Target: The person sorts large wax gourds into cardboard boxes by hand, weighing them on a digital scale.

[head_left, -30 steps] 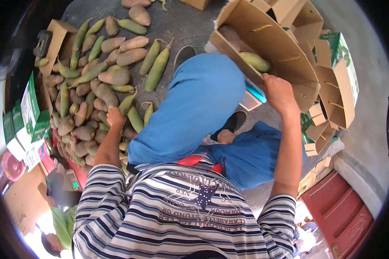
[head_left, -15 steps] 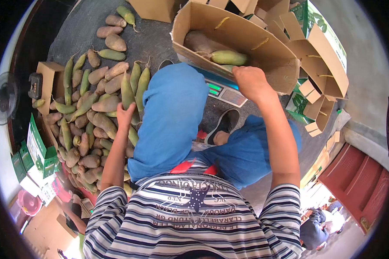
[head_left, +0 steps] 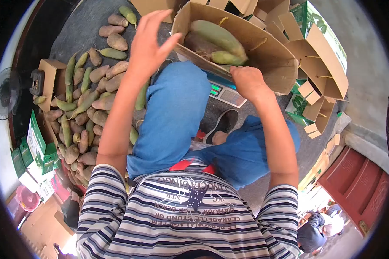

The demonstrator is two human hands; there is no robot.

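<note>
My left hand (head_left: 149, 45) is open with its fingers spread, just left of a cardboard box (head_left: 270, 54), and holds nothing. Closed on the near rim of that box is my right hand (head_left: 248, 82). Inside lie a large green radish (head_left: 218, 36), a second, smaller-looking green radish (head_left: 227, 58) and a brownish root (head_left: 199, 45). A digital scale (head_left: 233, 98) with lit green displays shows under the box; the box hides most of it.
A large pile of brownish roots and green radishes (head_left: 80, 116) covers the floor to my left. Open cardboard boxes (head_left: 324, 64) crowd the right. A small green-and-white box (head_left: 41, 144) stands at far left. Other people (head_left: 317, 228) are at lower right, near a red door (head_left: 352, 185).
My left hand has moved from the pile up to the box and let go of a green radish, which now lies inside. My right hand stays on the rim.
</note>
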